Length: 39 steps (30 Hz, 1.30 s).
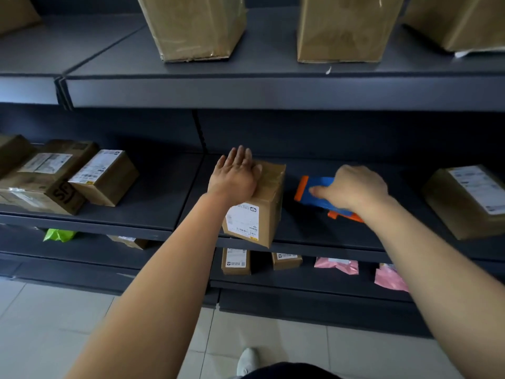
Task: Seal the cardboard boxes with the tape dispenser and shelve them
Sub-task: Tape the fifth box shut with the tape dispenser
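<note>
the cardboard box (254, 206) is sitting at the front edge of the middle shelf (164, 198), its labelled side facing outward. the left hand (235, 175) is lying flat on its taped top, fingers straight. just to the right and apart from the box, the right hand (355, 188) is gripping the blue and orange tape dispenser (314, 191), fingers curled round it, low over the shelf. a cluster of labelled boxes (101, 177) is sitting further left, a lone parcel (470, 201) far right.

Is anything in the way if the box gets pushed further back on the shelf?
Nothing visible. The left hand rests flat on the box, and the shelf behind it looks bare, though dark. The tape dispenser lies beside it.
</note>
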Motion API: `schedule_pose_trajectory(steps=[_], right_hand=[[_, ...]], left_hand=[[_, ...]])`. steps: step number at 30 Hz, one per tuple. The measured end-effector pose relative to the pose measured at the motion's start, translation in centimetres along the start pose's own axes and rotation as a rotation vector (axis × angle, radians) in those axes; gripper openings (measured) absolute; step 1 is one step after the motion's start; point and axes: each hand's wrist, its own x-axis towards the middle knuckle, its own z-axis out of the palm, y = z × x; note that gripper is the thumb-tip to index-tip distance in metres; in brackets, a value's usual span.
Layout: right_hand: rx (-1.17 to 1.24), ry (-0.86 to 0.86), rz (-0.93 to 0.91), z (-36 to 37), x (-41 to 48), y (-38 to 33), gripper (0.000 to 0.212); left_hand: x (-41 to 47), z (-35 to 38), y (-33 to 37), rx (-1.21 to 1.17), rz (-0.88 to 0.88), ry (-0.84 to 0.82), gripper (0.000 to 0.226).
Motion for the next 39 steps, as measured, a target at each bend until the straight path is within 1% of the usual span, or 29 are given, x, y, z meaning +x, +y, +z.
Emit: schedule_pose_trajectory(steps=[1,3,6,9,11,12,13,14,15,16,17,19,20,21,23,25,29,31,33,35,37,38,39], right_hand=[[0.07,0.003,0.047,1.1,0.4,0.8,0.057],[0.129,0.032,0.101,3.5,1.5,1.8,0.055],[0.059,0.051,0.085,7.0,2.5,2.1,0.049],[0.014,0.009,0.09,10.1,2.9,2.6,0.048],[-0.051,-0.02,0.112,10.9,2.7,2.6,0.046],[-0.081,-0.015,0.126,10.8,2.6,2.4,0.046],[-0.062,0.025,0.122,10.1,2.3,1.9,0.046],[0.029,0.096,0.083,9.2,2.2,1.1,0.046],[0.182,0.179,0.016,8.3,2.0,-0.1,0.046],[0.389,0.225,-0.047,7.3,1.8,-1.7,0.048],[0.626,0.204,-0.081,6.2,1.3,-3.4,0.052],[1.02,0.03,-0.062,5.1,0.5,-6.7,0.058],[1.143,-0.06,-0.031,5.1,0.1,-7.8,0.055],[1.21,-0.122,-0.009,5.4,-0.1,-8.4,0.052],[1.229,-0.153,-0.015,6.1,-0.2,-8.8,0.047],[1.185,-0.147,-0.028,6.2,-0.1,-8.6,0.048],[1.147,-0.155,-0.01,6.0,0.0,-8.6,0.058],[1.143,-0.133,-0.014,6.1,-0.1,-8.6,0.058],[1.134,-0.096,-0.004,6.0,-0.3,-8.6,0.056],[1.12,-0.085,0.017,5.6,-0.5,-8.8,0.057],[1.097,-0.106,0.069,5.2,-0.6,-9.0,0.058],[1.079,-0.118,0.095,5.1,-0.6,-9.1,0.059],[1.062,-0.132,0.119,4.9,-0.6,-9.1,0.06]], left_hand=[[0.0,0.0,0.0,-0.004,-0.002,-0.003,0.059],[0.0,0.0,0.1,-0.002,-0.006,-0.004,0.06],[0.1,-0.1,0.1,0.0,-0.008,-0.003,0.06],[0.0,-0.1,0.0,-0.017,-0.001,0.008,0.06],[-0.2,-0.1,0.1,-0.024,-0.002,0.018,0.06],[-0.2,-0.1,0.1,-0.026,-0.005,0.026,0.06],[-0.3,0.0,0.1,-0.028,-0.006,0.032,0.06],[-0.3,0.0,0.1,-0.032,-0.006,0.039,0.06],[-0.3,0.1,0.2,-0.034,-0.006,0.046,0.06],[-0.3,0.2,0.2,-0.038,-0.007,0.053,0.06],[-0.3,0.1,0.3,-0.045,-0.01,0.06,0.059],[-0.5,0.1,0.3,-0.072,-0.018,0.071,0.057],[-0.6,0.1,0.2,-0.092,-0.016,0.075,0.055],[-0.7,0.1,0.1,-0.112,-0.006,0.077,0.054],[-0.8,0.0,-0.3,-0.129,0.014,0.089,0.052],[-0.8,-0.2,-0.7,-0.153,-0.011,0.078,0.055],[-0.9,-0.6,-1.2,-0.27,-0.206,0.026,0.078],[-1.0,-0.6,-1.6,-0.347,-0.276,0.053,0.085],[-0.9,-0.5,-1.9,-0.461,-0.307,0.097,0.071],[-1.0,-0.4,-2.2,-0.656,-0.344,0.114,0.057],[-1.3,-0.4,-2.3,-0.912,-0.396,0.093,0.05],[-1.6,-0.4,-2.3,-1.01,-0.42,0.079,0.046],[-1.7,-0.4,-2.3,-1.057,-0.428,0.072,0.044]])
